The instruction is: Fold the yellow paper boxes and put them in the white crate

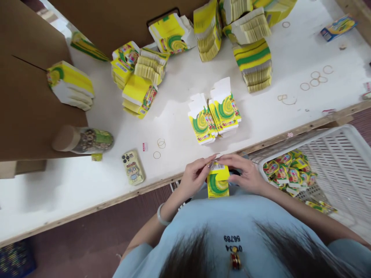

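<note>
Close to my body, just off the table's front edge, both hands hold one yellow and green carton (pixel 218 185). My left hand (pixel 197 175) pinches its upper left corner, fingertips at the flap by the barcode. My right hand (pixel 245 173) grips the upper right side, its fingers bent over the top edge. The fingertips of the two hands nearly meet at the top. On the table ahead lie two side-by-side stacks of flat cartons, a left stack (pixel 201 125) and a right stack (pixel 225 112), with white flaps pointing away from me.
Bundles of flat cartons (pixel 255 65) stand along the back of the white table (pixel 174 88). A phone (pixel 132 167), a jar (pixel 92 140) and rubber bands (pixel 315 79) lie about. At right, a white basket (pixel 342 154) holds filled packs (pixel 292 170). Cardboard (pixel 26 77) rises at left.
</note>
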Tool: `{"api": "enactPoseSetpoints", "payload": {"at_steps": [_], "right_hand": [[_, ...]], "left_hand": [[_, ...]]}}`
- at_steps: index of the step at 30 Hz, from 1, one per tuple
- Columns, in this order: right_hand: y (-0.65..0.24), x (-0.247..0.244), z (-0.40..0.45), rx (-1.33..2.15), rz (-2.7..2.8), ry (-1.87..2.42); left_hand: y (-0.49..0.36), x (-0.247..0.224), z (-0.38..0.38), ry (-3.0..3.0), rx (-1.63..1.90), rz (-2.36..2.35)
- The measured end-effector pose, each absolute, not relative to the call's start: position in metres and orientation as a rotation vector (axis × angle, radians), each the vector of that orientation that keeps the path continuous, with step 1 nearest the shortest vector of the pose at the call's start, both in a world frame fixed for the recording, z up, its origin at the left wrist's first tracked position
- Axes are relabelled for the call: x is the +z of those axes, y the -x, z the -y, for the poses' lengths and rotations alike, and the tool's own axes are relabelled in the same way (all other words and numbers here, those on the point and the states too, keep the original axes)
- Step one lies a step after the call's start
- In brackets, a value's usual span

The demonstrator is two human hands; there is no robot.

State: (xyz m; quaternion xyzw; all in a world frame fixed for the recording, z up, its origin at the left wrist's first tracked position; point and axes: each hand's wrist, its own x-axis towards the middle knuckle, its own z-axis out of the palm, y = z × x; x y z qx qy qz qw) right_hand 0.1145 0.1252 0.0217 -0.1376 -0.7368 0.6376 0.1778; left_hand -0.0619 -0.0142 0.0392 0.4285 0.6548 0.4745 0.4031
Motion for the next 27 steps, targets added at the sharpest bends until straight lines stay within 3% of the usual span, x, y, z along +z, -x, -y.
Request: {"api": "enactPoseSetpoints", "payload": {"at_steps": [4,14,19,22,25,27], "right_hand": [[-0.107,0.034,-0.114,2.313,1.796,0.617],[-0.104,0.029,-0.124,2.666,1.461,0.659],[-0.126,0.030,-0.146,2.042,1.626,0.993],[-0.183,0.031,-0.194,1.339,1.861,1.361],[-0.246,0.027,-0.236,0.520,2.339,1.759],[-0.265,0.022,-0.249,0.123,2.439,1.806]], "left_hand": [[0.064,0.043,0.013,-1.076,1.186,-1.718],[0.069,0.044,0.012,-1.313,1.071,-1.690],[0.093,0.057,-0.022,-1.492,1.106,-1.803],[0.114,0.067,-0.068,-1.454,1.209,-2.058],[0.128,0.069,-0.116,-1.512,1.091,-2.221],[0.129,0.065,-0.136,-1.580,0.960,-2.265]]}}
